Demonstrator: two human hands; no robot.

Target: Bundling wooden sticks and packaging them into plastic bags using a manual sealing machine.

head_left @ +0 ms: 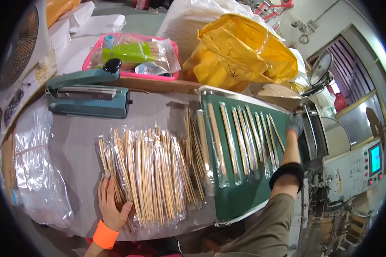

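Observation:
My left hand (111, 204), with an orange band at the wrist, lies against the left side of a big pile of chopsticks in clear plastic sleeves (148, 175). Its fingers are stretched out and the thumb stands apart, touching the lower sleeves. My right hand (295, 124), in a grey glove and with a black band on the forearm, reaches to the far right corner of a green conveyor belt (236, 201). Its fingers are small and blurred, and what they touch is unclear. Several sleeved chopstick pairs (240, 139) lie spaced in a row on the belt.
Behind the pile stands a teal hand sealer (90, 100). A pink tray (174, 76) of packets and a yellow bag (240, 51) are further back. Clear plastic sleeves (40, 171) lie bundled at left, near a fan (21, 47). A machine with a control panel (360, 165) adjoins the belt.

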